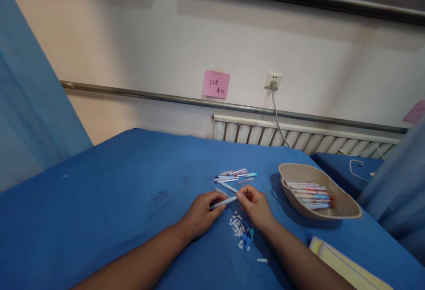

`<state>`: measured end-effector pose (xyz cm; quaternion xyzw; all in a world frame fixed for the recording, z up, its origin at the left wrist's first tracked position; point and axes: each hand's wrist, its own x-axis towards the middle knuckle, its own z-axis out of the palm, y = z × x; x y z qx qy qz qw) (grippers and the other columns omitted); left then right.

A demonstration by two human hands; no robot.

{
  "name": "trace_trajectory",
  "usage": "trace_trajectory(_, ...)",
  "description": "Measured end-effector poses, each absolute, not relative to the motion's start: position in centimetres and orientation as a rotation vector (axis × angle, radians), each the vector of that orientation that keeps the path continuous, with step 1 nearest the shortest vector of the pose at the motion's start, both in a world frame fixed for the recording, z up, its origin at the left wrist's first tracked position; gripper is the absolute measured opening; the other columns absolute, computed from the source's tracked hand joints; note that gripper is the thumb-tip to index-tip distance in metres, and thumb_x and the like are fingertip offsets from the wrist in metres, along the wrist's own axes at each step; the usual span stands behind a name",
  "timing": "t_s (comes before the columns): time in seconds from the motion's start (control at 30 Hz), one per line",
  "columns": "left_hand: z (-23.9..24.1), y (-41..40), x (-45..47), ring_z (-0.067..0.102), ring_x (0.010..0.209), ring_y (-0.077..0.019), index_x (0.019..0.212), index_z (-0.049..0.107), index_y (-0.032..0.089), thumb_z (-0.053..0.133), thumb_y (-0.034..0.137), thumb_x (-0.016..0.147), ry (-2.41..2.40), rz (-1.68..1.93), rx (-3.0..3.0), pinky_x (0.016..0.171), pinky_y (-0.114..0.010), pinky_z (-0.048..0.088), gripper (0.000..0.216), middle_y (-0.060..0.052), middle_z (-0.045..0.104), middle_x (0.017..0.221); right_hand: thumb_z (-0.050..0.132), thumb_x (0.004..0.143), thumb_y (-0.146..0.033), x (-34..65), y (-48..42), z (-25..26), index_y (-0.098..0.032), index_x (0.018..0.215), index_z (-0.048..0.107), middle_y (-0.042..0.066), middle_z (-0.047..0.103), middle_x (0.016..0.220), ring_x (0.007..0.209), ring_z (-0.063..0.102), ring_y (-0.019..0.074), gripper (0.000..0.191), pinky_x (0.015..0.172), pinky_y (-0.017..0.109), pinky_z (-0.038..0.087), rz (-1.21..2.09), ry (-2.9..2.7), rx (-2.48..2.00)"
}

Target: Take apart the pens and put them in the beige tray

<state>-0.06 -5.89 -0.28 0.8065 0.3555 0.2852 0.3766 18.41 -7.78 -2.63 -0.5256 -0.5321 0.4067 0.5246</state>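
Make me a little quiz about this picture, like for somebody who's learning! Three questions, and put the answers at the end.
1. What do the left hand and right hand hold between them?
a) a spoon
b) a pale pen
c) scissors

2. Fill in the gap: the hand nearer the tan tray is the person's ____ hand.

3. True or false: the tan tray has nothing in it.

Key:
1. b
2. right
3. False; several pens lie in it.
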Motion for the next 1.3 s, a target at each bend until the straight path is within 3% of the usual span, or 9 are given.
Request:
trace_trajectory(0.57,-0.4,-5.8,0.0,0.058,0.078,-0.0162,0.09,0.062,0.018,0.049,0.028,0.082,0.9,0.686,2.039,0.07,-0.023,0.043,0.019,-0.001,0.065,0.083,0.057,0.073,-0.055,18.6,-7.5,-3.4,-0.019,0.056,0.048,-0.006,0.046,0.042,0.039,0.039,0.008,0.041,0.042,0.02,0.03,0.975,-1.373,-1.286)
trace_trajectory(1.1,-0.1,-6.0,0.0,0.057,0.081,-0.0163,0.09,0.062,0.02,0.048,0.023,0.081,0.935,0.664,2.115,0.072,-0.022,0.042,0.017,0.0,0.065,0.086,0.038,0.087,-0.05,18.9,-7.7,-3.3,-0.019,0.061,0.052,-0.003,0.051,0.046,0.043,0.049,0.0118,0.042,0.046,0.022,0.035,0.832,-1.583,-1.413)
trace_trajectory(1.2,0.0,-6.0,0.1,0.058,0.082,-0.0168,0.089,0.063,0.02,0.048,0.024,0.082,0.928,0.689,2.083,0.073,-0.023,0.043,0.017,-0.001,0.065,0.087,0.034,0.089,-0.047,19.4,-7.5,-2.9,-0.02,0.07,0.06,0.0,0.06,0.056,0.054,0.057,0.0155,0.043,0.053,0.025,0.039,0.725,-1.572,-1.421)
trace_trajectory(1.3,-0.1,-5.5,0.1,0.059,0.081,-0.0172,0.091,0.064,0.019,0.049,0.03,0.083,0.972,0.815,1.989,0.074,-0.024,0.044,0.02,-0.001,0.066,0.086,0.029,0.092,-0.04,20.1,-6.3,-2.0,-0.021,0.094,0.064,0.006,0.068,0.09,0.086,0.061,0.0203,0.04,0.076,0.03,0.043,0.522,-1.637,-1.412)
